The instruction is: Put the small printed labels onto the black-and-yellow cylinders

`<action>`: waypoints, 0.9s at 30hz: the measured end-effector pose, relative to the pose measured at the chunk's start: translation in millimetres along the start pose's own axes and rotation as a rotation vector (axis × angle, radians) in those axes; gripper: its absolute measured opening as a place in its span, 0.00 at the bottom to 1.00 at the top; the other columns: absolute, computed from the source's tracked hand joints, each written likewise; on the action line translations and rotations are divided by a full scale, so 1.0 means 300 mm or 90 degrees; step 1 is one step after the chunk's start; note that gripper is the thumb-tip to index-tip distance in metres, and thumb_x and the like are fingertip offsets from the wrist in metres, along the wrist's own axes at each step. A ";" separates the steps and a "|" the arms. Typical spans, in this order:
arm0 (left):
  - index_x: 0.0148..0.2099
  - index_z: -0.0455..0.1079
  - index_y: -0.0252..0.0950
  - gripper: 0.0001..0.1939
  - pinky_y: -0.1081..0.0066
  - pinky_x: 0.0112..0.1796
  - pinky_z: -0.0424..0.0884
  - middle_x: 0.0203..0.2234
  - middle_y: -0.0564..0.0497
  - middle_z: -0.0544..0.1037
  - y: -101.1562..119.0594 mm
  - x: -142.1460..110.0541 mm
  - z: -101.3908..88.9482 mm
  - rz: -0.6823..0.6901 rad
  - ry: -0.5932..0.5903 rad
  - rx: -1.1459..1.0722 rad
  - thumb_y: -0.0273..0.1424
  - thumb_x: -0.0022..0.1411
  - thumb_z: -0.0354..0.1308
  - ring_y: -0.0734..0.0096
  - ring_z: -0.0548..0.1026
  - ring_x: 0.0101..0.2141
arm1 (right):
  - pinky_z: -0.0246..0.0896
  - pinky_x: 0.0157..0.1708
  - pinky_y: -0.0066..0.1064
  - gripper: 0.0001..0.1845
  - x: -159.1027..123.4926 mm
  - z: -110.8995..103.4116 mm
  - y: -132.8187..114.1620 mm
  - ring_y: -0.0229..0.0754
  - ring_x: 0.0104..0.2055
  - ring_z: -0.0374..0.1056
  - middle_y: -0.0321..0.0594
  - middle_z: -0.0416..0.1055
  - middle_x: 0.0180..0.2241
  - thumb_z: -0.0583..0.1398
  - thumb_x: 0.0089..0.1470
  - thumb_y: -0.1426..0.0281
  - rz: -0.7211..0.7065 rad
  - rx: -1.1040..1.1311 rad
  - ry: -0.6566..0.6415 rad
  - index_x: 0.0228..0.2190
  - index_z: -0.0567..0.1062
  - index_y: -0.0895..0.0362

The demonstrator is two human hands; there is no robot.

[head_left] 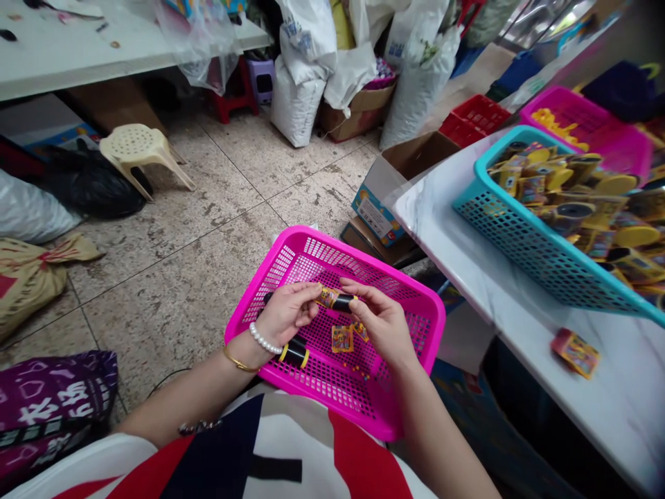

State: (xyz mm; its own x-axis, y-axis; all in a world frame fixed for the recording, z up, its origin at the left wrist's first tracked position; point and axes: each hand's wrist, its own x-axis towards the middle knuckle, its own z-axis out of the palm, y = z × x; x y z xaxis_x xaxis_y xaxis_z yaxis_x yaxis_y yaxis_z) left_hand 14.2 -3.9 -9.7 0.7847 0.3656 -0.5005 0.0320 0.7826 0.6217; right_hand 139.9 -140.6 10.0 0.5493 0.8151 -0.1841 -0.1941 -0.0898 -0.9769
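Over a pink basket (436,326), my left hand (288,312) pinches the end of a small yellow printed packet (328,298). My right hand (383,320) holds a short black tube (343,303) between thumb and fingers, and the packet meets the tube's left end. Whether the packet is inside the tube or wrapped round it, I cannot tell. Below the hands, another yellow packet (342,339) and small coloured beads (358,369) lie in the basket. Black tubes with yellow rims (295,353) rest under my left wrist, partly hidden.
A turquoise basket (514,239) heaped with yellow-and-black pieces stands on the marbled table (467,277) at right. One packet (575,352) lies near the table edge. Ahead are a cardboard box (382,208), white sacks (298,97) and a cream stool (135,149).
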 end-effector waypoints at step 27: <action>0.39 0.71 0.30 0.16 0.79 0.28 0.65 0.28 0.52 0.73 -0.005 0.002 0.015 0.059 -0.079 0.146 0.33 0.53 0.69 0.81 0.69 0.26 | 0.69 0.46 0.39 0.22 -0.001 -0.003 0.052 0.43 0.44 0.72 0.40 0.73 0.43 0.66 0.53 0.71 -0.188 -0.237 0.036 0.50 0.72 0.47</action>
State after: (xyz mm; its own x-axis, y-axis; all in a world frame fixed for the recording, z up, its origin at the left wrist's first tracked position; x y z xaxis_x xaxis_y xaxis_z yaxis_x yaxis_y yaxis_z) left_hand 17.4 -7.1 -8.4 0.8599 0.3554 -0.3664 0.0843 0.6090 0.7887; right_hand 137.4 -142.9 -5.3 0.5828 0.8048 0.1123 0.2762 -0.0662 -0.9588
